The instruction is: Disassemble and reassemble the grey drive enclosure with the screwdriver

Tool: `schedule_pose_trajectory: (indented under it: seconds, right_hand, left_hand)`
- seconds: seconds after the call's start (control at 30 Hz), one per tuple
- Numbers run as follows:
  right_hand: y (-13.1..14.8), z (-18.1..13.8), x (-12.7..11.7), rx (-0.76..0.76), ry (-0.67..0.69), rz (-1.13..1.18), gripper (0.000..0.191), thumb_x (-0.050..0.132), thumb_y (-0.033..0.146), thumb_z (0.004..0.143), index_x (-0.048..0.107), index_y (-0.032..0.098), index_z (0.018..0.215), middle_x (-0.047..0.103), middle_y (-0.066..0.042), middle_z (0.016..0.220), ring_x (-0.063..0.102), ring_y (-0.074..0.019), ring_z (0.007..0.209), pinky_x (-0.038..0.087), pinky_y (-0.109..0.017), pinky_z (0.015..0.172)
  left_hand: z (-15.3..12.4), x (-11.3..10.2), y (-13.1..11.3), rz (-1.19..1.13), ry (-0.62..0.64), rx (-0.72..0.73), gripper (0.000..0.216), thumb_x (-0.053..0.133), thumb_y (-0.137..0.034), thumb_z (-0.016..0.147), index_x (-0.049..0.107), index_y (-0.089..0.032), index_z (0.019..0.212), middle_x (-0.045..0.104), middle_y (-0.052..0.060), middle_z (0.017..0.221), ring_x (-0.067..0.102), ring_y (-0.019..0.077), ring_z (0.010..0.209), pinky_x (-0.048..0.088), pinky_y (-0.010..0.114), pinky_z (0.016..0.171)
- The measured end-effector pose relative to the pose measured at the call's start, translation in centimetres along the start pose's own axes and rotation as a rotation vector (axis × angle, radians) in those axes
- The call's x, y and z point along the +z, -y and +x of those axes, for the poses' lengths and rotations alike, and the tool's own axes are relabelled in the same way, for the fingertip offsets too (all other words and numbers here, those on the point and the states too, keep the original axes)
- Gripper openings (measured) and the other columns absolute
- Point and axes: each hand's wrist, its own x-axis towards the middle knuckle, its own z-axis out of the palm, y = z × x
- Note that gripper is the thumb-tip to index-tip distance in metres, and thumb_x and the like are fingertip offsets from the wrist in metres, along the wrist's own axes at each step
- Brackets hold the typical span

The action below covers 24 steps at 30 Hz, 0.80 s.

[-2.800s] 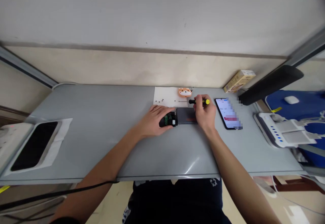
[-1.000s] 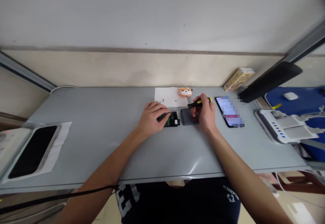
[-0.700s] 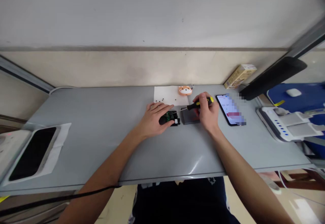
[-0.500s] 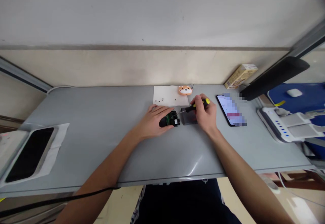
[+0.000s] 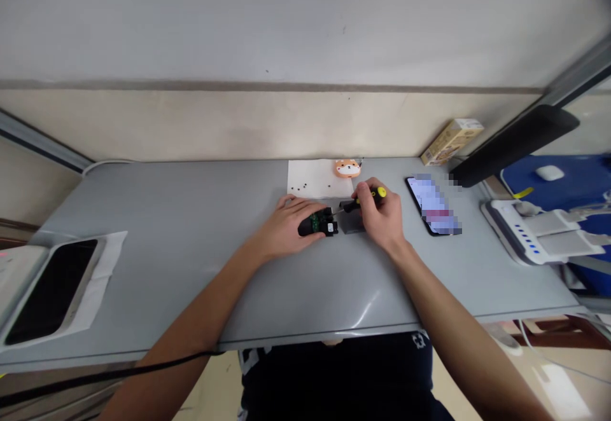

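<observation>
My left hand [image 5: 286,229] is clamped over a small black-and-green circuit board [image 5: 317,222], holding it down on the grey table [image 5: 157,217] with my fingers [image 5: 305,208] spread across the top. My right hand [image 5: 380,215] is closed around a screwdriver [image 5: 367,196] with a black-and-yellow handle, its thin shaft pointing left toward the board. The tip is small and blurred here, so it seems to sit at the board's edge, though I can't say for sure that it touches. Just beside the board, partly under my right hand, lies a flat grey metal case [image 5: 352,224]. Beyond them is a white sheet of paper [image 5: 310,176] with small black screws [image 5: 298,187] scattered on it, and an orange dog-face figure [image 5: 347,168] sits at its far edge. To the right, a smartphone [image 5: 432,208] lies with its screen lit — a small cardboard box [image 5: 451,142] leans near the wall past it. Far to my left, a black tablet [image 5: 50,294] rests on a white cloth [image 5: 102,287].
</observation>
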Motion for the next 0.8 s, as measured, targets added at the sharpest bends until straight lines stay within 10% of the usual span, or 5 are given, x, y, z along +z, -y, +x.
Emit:
schedule_pose_trajectory:
  seconds: [0.47, 0.7, 0.8]
  right_hand:
    - [3.4, 3.6, 1.9, -0.251, 0.362, -0.159, 0.033, 0.054, 0.039, 0.096, 0.039, 0.022, 0.072, 0.04, 0.004, 0.063, 0.037, -0.0122, 0.062, 0.033, -0.03, 0.063]
    - [1.6, 2.8, 2.8, -0.153, 0.316, 0.384, 0.022, 0.055, 0.045, 0.098, 0.059, 0.024, 0.097, 0.062, -0.002, 0.091, 0.057, -0.0136, 0.075, 0.047, -0.031, 0.072]
    - [1.0, 2.6, 3.6, -0.002, 0.339, 0.617, 0.041, 0.06, 0.057, 0.094, 0.055, 0.031, 0.124, 0.053, 0.005, 0.072, 0.045, -0.0107, 0.054, 0.043, -0.029, 0.057]
  left_hand:
    - [0.0, 0.5, 0.6, -0.007, -0.034, 0.039, 0.024, 0.073, -0.041, 0.087, 0.064, -0.025, 0.102, 0.072, 0.003, 0.125, 0.066, 0.0242, 0.118, 0.029, 0.048, 0.115]
    - [-0.1, 0.2, 0.5, 0.017, -0.015, 0.068, 0.019, 0.069, -0.04, 0.091, 0.067, -0.025, 0.101, 0.069, 0.003, 0.133, 0.063, 0.0245, 0.124, 0.032, 0.046, 0.113]
    - [-0.1, 0.1, 0.4, 0.016, 0.0, 0.061, 0.019, 0.068, -0.04, 0.093, 0.069, -0.025, 0.104, 0.069, 0.004, 0.133, 0.063, 0.0251, 0.123, 0.032, 0.046, 0.114]
